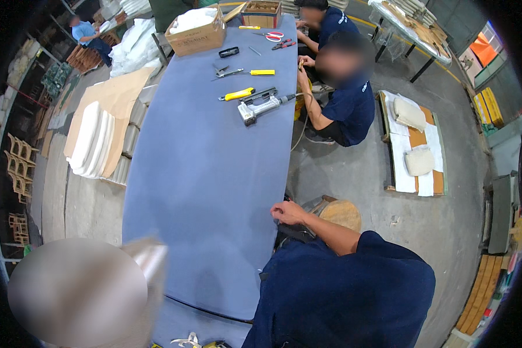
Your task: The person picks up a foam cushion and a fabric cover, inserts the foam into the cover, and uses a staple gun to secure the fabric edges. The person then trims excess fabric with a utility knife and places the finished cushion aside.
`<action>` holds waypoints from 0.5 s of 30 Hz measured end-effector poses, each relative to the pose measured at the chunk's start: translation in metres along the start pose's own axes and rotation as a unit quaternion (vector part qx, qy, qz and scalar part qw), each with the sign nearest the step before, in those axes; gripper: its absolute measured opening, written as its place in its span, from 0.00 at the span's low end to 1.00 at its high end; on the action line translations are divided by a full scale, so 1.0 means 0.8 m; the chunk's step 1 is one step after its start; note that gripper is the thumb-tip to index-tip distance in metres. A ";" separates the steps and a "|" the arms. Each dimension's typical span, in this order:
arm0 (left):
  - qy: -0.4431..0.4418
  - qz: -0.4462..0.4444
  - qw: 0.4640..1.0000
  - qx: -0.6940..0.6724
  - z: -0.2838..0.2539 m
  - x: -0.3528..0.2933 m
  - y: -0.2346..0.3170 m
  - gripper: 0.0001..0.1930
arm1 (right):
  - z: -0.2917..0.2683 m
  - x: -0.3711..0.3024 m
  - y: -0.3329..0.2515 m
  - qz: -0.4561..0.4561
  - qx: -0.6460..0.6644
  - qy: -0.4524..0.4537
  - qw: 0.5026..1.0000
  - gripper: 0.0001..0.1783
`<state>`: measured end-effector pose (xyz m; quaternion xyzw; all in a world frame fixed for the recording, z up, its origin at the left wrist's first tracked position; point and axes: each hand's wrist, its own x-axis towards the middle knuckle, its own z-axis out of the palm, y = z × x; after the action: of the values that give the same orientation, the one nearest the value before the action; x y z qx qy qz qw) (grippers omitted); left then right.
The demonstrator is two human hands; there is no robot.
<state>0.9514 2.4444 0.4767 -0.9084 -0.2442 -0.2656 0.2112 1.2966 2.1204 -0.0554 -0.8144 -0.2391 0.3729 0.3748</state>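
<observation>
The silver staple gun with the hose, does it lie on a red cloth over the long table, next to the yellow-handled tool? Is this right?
Not quite: the cloth is blue, not red. In the head view the silver staple gun with its hose lies on the blue cloth that covers the long table, next to the yellow-handled tool.

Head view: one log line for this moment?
own hands: not in view | co-worker's hand at edge of blue table | stapler and yellow-handled tool lying at far end
</observation>
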 end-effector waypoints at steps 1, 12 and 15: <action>-0.016 0.005 0.999 -0.032 0.018 0.007 0.014 0.21 | -0.011 0.006 0.002 0.011 0.015 -0.010 1.000 0.20; -0.173 -0.058 0.950 -0.253 0.264 0.078 0.178 0.35 | -0.295 -0.413 0.440 0.518 -0.307 -0.073 0.795 0.20; -0.139 -0.075 0.954 -0.256 0.281 0.105 0.212 0.42 | -0.342 -0.477 0.416 0.685 -0.151 -0.032 0.713 0.17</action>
<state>1.1927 2.4534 0.3099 -0.9390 -0.2626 -0.2052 -0.0851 1.3166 1.5458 -0.0340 -0.7885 0.3188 0.5124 -0.1186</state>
